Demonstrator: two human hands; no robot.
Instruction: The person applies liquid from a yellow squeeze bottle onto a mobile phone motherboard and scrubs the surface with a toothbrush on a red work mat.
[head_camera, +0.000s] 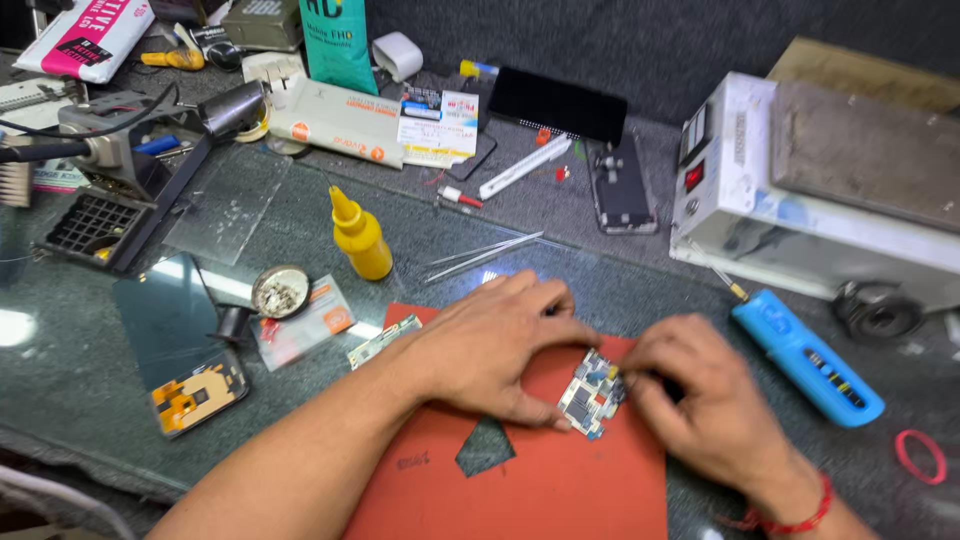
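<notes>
**Two hands on a small circuit board over a red mat**

A small circuit board (592, 392) lies on a red work mat (520, 480), between the two hands and touching both. The left hand (495, 345) lies flat over the mat, its fingers spread loosely and its thumb tip pressed against the board's lower left edge; its grip is not closed around anything. The right hand (700, 400) sits just to the right of the board, fingers curled in and pressed together at the board's upper right corner; whether they pinch a small tool or only the board's edge cannot be told.

On the glass tabletop (620, 290), a blue electric screwdriver (808, 358) lies near the right hand. Metal tweezers (480, 255) and a yellow squeeze bottle (360, 238) lie beyond the left hand.
</notes>
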